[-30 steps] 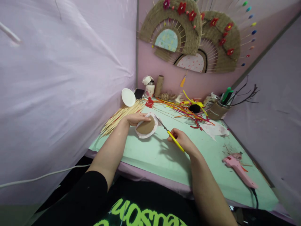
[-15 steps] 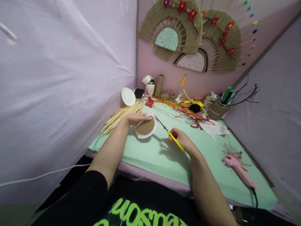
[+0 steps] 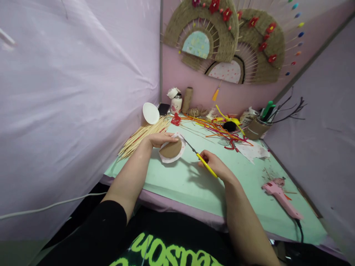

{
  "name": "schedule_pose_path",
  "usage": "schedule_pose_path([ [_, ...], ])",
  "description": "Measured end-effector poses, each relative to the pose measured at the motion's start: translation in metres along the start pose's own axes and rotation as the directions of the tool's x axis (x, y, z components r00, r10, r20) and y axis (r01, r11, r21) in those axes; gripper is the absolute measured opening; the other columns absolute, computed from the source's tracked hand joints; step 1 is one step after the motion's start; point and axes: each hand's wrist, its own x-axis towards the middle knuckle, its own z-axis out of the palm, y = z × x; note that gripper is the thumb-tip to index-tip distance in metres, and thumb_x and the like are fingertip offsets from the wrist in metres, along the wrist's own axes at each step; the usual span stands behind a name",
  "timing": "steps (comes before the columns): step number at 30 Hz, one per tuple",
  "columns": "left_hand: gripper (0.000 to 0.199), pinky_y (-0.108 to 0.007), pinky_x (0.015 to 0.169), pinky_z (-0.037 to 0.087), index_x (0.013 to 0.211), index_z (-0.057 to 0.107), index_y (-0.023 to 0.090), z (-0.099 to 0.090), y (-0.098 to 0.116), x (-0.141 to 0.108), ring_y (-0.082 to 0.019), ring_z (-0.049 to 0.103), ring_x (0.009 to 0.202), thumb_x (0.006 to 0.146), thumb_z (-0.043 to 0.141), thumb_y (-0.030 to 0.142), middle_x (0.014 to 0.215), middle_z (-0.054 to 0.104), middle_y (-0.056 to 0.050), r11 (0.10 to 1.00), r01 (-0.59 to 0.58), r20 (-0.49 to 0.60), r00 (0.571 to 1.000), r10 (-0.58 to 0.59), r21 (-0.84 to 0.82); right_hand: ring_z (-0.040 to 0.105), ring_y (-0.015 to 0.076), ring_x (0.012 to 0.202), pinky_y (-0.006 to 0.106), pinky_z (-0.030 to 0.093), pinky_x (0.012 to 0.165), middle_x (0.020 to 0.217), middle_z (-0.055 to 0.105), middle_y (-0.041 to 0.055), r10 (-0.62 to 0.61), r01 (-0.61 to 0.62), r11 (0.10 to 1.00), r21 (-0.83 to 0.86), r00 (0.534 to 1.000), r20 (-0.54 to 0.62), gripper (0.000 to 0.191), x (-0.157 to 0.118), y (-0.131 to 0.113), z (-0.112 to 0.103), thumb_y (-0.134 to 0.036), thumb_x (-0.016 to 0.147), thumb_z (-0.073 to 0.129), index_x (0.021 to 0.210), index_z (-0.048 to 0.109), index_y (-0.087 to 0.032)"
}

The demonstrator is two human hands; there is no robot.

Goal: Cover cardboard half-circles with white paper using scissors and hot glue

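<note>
My left hand pinches a brown cardboard disc together with a piece of white, pink-dotted fabric that sticks out around its edge. Both are held above the pale green table, and the fingers cover the disc's upper left part. My right hand is closed on yellow-handled scissors. Their blades point up and left, with the tips at the fabric's upper right edge. Whether the blades are fully closed is hard to make out.
Thin wooden sticks and a white bowl-like piece lie at the left. Colourful pipe cleaners spread across the back, near a pot with pens and twigs. A pink glue gun and a fabric scrap lie at the right.
Hardly anything differs. Both hands keep their places, with the scissor tips still at the fabric's edge; the whole view has shifted very slightly.
</note>
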Motion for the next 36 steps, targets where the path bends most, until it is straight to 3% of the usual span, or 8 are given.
schedule_pose_path([
  [26,0.045,-0.03,0.083,0.044,0.099,0.066,0.015,-0.0016,-0.0022,0.0021,-0.018,0.064,0.087,0.064,0.08,0.041,0.093,0.07,-0.005,0.999,-0.009,-0.007,1.0,0.009,0.031,0.042,0.012,0.058,0.023,0.032,0.052,0.06,0.05,-0.0049,0.009,-0.008,1.0,0.008,0.999,-0.041,0.03,-0.001,-0.0044,-0.0011,-0.042,0.061,0.067,0.069,0.048,-0.021],
  [36,0.049,-0.031,0.084,0.045,0.109,0.066,0.018,-0.0023,-0.0058,0.0049,-0.018,0.064,0.088,0.068,0.077,0.042,0.098,0.071,-0.006,0.999,-0.008,0.04,0.999,0.007,0.04,0.046,0.0129,0.061,0.023,0.032,0.054,0.066,0.053,-0.0047,-0.006,0.006,0.998,-0.059,1.0,0.009,0.019,-0.0018,-0.003,0.0014,-0.033,0.066,0.059,0.077,0.048,-0.021],
])
